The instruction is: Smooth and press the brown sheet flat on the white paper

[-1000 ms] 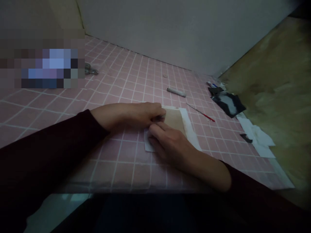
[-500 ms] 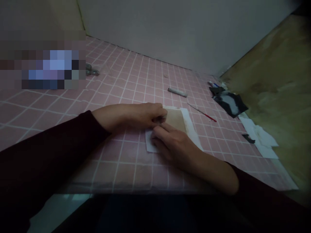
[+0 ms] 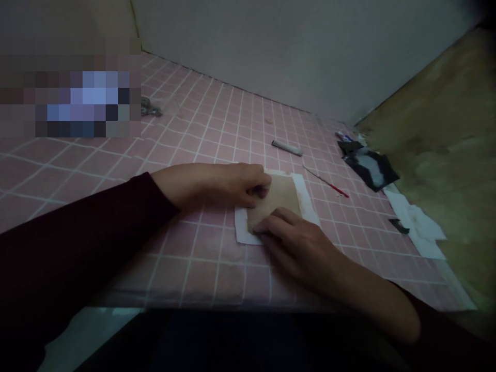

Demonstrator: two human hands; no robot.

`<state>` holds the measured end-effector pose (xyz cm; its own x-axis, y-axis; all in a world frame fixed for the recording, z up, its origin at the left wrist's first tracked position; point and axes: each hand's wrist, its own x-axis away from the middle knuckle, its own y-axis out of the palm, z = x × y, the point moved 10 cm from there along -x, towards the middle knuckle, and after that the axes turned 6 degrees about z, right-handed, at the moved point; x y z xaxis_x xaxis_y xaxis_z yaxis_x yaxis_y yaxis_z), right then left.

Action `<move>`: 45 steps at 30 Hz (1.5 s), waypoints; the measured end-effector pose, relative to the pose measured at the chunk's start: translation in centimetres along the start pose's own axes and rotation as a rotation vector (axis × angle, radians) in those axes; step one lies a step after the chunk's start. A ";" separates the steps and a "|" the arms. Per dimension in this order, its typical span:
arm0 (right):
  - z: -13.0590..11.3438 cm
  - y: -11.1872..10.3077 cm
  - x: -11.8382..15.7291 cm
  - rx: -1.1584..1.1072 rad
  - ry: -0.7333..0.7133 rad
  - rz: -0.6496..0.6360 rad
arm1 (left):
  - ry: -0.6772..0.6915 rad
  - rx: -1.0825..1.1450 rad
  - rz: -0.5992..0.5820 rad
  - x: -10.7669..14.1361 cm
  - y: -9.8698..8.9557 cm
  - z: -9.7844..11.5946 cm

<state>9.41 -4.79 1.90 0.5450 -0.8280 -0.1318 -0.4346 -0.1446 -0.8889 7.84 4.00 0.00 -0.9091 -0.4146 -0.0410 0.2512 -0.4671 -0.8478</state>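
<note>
A tan rectangular sheet lies on a larger white sheet near the table's front edge. My left hand rests over their upper left part, its fingers curled together; what they hold, if anything, is hidden. At the lower edge of the tan sheet is my right hand, with thumb and fingertips pinched near the lower left corner. Whatever may be between those fingertips is too small to make out.
On the pink checked tabletop lie a grey tube and a thin tool with a red handle. Black sheets and white papers lie at the right by the brown wall. A metallic item is at the back left.
My right hand has moved right and down, away from my left hand, uncovering more of the tan sheet. My left hand has stayed nearly in place. The view has shifted slightly.
</note>
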 end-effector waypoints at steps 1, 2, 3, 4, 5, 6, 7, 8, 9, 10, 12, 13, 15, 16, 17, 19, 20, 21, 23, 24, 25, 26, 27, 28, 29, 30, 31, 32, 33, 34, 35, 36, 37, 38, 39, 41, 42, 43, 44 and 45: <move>0.0 -0.2 0.3 -0.014 0.001 0.004 | 0.006 0.005 0.001 0.0 0.0 0.0; 0.0 -0.3 0.5 -0.019 -0.002 0.011 | 0.013 0.014 0.003 0.0 0.0 0.0; 0.0 -0.3 0.5 -0.017 -0.006 0.016 | 0.020 0.022 0.006 0.0 0.0 0.1; -0.1 -0.2 0.3 -0.006 -0.011 0.019 | 0.026 0.028 0.008 0.0 0.0 0.2; -0.3 0.1 0.0 0.017 -0.019 0.020 | 0.025 0.031 0.008 0.0 0.0 0.2; -0.5 0.3 -0.3 0.044 -0.031 0.017 | 0.016 0.029 0.005 0.0 0.0 0.1; -0.7 0.6 -0.6 0.067 -0.046 0.012 | 0.005 0.026 0.001 0.0 -0.1 0.1; -0.8 0.8 -0.7 0.084 -0.057 0.005 | -0.008 0.023 0.000 0.0 -0.1 0.1; -0.7 0.8 -0.7 0.096 -0.055 0.004 | -0.018 0.021 -0.001 0.0 -0.1 0.0; -0.5 0.6 -0.5 0.103 -0.041 0.006 | -0.020 0.019 -0.002 0.0 -0.2 0.1; 0.4 0.1 0.0 0.112 0.019 0.008 | -0.011 0.013 -0.011 0.0 -0.1 0.2; 0.9 -0.2 0.3 0.121 0.052 0.012 | -0.004 0.012 -0.015 0.0 -0.1 0.3; 1.3 -0.3 0.5 0.133 0.079 0.017 | 0.005 0.010 -0.019 0.0 -0.1 0.3; 1.0 -0.1 0.4 0.129 0.063 0.017 | 0.005 0.011 -0.017 0.0 -0.1 0.3; 0.5 0.2 0.1 0.125 0.036 0.019 | -0.003 0.012 -0.016 0.0 -0.1 0.2; -0.7 0.9 -0.6 0.117 -0.039 0.016 | -0.027 0.022 -0.018 0.0 -0.1 0.0; -1.1 1.1 -0.8 0.116 -0.063 0.007 | -0.033 0.032 -0.018 0.0 0.0 -0.1; -1.2 1.2 -0.9 0.112 -0.069 0.000 | -0.036 0.040 -0.016 0.0 0.0 -0.1; -0.8 1.0 -0.5 0.096 -0.031 -0.023 | -0.020 0.046 -0.009 0.0 -0.1 0.0; -0.3 0.7 -0.2 0.086 0.005 -0.030 | -0.009 0.042 -0.006 0.0 -0.1 0.1; 0.2 0.4 0.1 0.082 0.044 -0.032 | -0.003 0.035 -0.005 0.0 0.0 0.1; 0.6 0.1 0.4 0.081 0.075 -0.029 | 0.000 0.030 -0.006 0.0 0.0 0.1; 0.8 -0.1 0.4 0.080 0.091 -0.024 | 0.004 0.027 -0.006 0.0 0.0 0.1; 0.7 -0.1 0.3 0.077 0.093 -0.020 | 0.006 0.026 -0.004 0.0 0.0 0.2; 0.5 0.0 0.0 0.073 0.081 -0.015 | 0.001 0.023 -0.004 0.0 0.0 0.1; 0.1 0.2 -0.3 0.070 0.060 -0.009 | -0.008 0.020 -0.007 0.0 0.0 0.1; -0.3 0.3 -0.7 0.069 0.037 -0.004 | -0.017 0.016 -0.008 0.0 0.0 0.1; -0.6 0.4 -1.1 0.063 0.013 -0.005 | -0.022 0.014 -0.008 0.0 -0.1 0.1; -0.7 0.5 -1.2 0.054 -0.005 -0.013 | -0.023 0.016 -0.010 0.0 -0.1 0.1; -0.6 0.4 -1.3 0.045 -0.010 -0.019 | -0.017 0.018 -0.011 0.0 -0.1 0.2; -0.4 0.2 -1.1 0.037 -0.005 -0.022 | -0.008 0.020 -0.011 0.0 -0.1 0.3; 0.0 0.0 -0.9 0.033 0.011 -0.022 | 0.002 0.021 -0.009 0.0 -0.1 0.3; 0.4 -0.2 -0.7 0.035 0.033 -0.019 | 0.005 0.019 -0.009 0.0 -0.1 0.3; 0.7 -0.4 -0.5 0.040 0.052 -0.009 | 0.005 0.019 -0.013 -0.1 0.0 0.1; 0.9 -0.5 -0.4 0.044 0.062 -0.005 | 0.007 0.020 -0.013 -0.1 0.0 0.1; 0.4 0.0 -0.7 0.053 0.042 -0.005 | 0.020 0.031 -0.011 -0.1 0.1 0.0; 0.0 0.2 -1.0 0.064 0.021 -0.003 | 0.024 0.039 -0.010 -0.1 0.1 0.0; -0.4 0.5 -1.3 0.078 0.000 0.000 | 0.020 0.046 -0.010 -0.1 0.2 -0.1; -0.7 0.7 -1.4 0.092 -0.015 -0.002 | 0.014 0.050 -0.009 0.0 0.2 -0.1; -0.8 0.8 -1.4 0.098 -0.022 -0.006 | 0.005 0.049 -0.007 0.0 0.1 -0.2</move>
<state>7.73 -4.13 1.70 0.5633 -0.8151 -0.1354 -0.3598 -0.0945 -0.9282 7.81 4.10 -0.20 -0.9125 -0.4073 -0.0384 0.2610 -0.5072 -0.8214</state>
